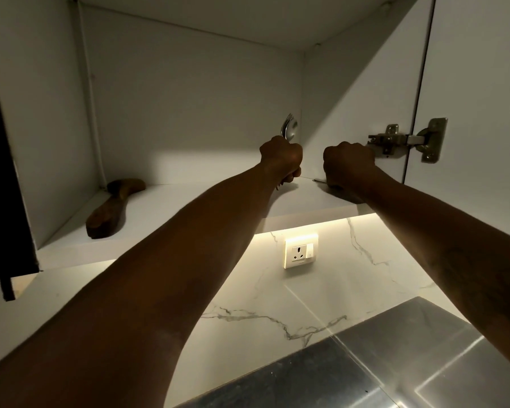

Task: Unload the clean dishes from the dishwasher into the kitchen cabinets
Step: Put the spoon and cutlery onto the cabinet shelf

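White laminate forms the cabinet shelf [165,219], the reference for every position below, seen from underneath and in front with the cabinet standing open. Left hand [281,156]: positioned above the right half of the shelf, fingers fully curled into a fist round the handles of a polished steel spoon and fork [289,129]. The bowl and tines stand upright above the fist, close to the rear right corner over the shelf; the lower ends of the handles are largely hidden by the hand. Right hand [348,163]: positioned at the right end of the shelf, also tightly curled, with its underside resting on the shelf surface. A thin flat metal piece [319,181] projects from under its fingers toward the left hand and lies flat on the shelf; its type cannot be determined. Two brown wooden utensils [109,210] lie on the left end of the shelf, one touching the other, well apart from both hands. A silver metal door hinge [395,139] is mounted above the right end of the shelf, just beside the right hand. Below the shelf, a lit strip illuminates a white wall socket [301,251] set in a white marble-patterned wall panel [277,307]. Further below the shelf, toward the right, lies a brushed steel surface [395,354].
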### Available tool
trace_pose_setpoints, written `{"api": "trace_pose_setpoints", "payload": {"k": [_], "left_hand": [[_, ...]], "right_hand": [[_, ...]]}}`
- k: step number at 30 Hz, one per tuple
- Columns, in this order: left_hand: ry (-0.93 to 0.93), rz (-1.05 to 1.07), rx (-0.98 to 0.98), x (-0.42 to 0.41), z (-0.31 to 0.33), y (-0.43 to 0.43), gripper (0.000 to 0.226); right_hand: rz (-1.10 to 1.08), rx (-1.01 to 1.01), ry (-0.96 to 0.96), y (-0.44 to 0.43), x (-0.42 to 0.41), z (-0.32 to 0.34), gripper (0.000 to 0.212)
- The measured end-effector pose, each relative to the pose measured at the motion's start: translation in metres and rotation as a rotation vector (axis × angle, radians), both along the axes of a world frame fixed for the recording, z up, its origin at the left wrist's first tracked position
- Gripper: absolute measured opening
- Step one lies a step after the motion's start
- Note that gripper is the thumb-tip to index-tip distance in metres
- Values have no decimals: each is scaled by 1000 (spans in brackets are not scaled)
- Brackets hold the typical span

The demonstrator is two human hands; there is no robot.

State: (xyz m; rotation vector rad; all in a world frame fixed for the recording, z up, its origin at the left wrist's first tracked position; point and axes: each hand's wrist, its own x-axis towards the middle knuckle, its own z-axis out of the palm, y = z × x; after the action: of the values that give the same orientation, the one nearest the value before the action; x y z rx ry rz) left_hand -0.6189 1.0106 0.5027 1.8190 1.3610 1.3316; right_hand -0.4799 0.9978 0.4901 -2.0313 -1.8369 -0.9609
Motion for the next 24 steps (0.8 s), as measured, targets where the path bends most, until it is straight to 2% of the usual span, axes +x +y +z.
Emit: {"api": "trace_pose_setpoints", "payload": {"k": [3, 6, 8, 11, 13, 15, 17, 19, 24], "left_hand": [[-68, -24, -64, -1, 0, 4, 18], [-200, -193, -213, -5, 1, 4, 22], [-230, -312, -286, -8, 1, -2, 22], [-232, -396, -326, -12, 0, -11, 23], [-242, -432, -327, -13, -1, -16, 24], [-291, -462, -318, -11, -1, -22, 22], [-377, -478, -302, -9, 1, -28, 20], [-446, -491, -286, -10, 3, -31, 20], [-477, -547, -338, -21, 5, -42, 31]], "right_hand": [[34, 39, 8, -1, 2, -4, 8], [73, 141, 39, 1, 4, -11, 31], [74, 172, 69, -1, 4, -13, 39], [115, 202, 192, -2, 5, -10, 24], [287, 260, 485, -1, 4, -6, 7], [527, 273, 954, -7, -3, -1, 11], [653, 195, 1366, -17, -14, 2, 11], [747, 104, 1531, -26, -21, 1, 17], [952, -107, 1660, -32, -16, 1, 31]]}}
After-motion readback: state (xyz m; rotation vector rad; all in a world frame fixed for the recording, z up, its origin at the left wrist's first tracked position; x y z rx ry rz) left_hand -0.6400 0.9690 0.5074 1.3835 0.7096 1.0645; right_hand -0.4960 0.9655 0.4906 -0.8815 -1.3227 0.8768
